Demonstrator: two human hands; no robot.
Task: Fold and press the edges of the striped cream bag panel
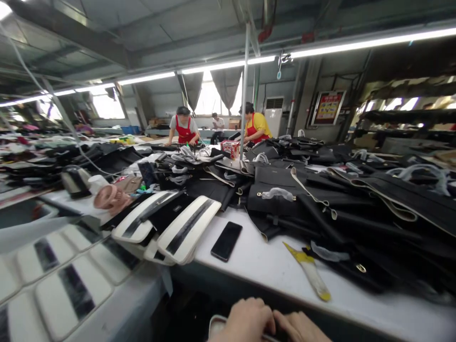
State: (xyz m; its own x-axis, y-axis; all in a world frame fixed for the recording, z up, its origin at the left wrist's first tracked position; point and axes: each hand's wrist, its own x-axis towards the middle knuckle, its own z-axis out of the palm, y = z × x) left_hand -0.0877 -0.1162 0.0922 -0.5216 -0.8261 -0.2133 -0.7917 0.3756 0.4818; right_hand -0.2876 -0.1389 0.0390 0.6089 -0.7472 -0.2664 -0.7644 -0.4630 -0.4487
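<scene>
At the bottom edge of the head view, my left hand is closed, its fingers curled over a pale-edged piece. Close beside it, my right hand is closed too, with its fingertips pressed against the same piece. Most of that piece is hidden by my hands and the frame's lower edge, so its kind does not show. Beyond my hands, a black phone lies on the white table. A yellow-and-white cutting tool or scraper rests to its right.
Black bag pieces with wrapped handles cover the table's right and back. White panels with dark strips overhang the edge at left, and more panels lie lower left. A kettle stands behind. Co-workers in red aprons work across the table.
</scene>
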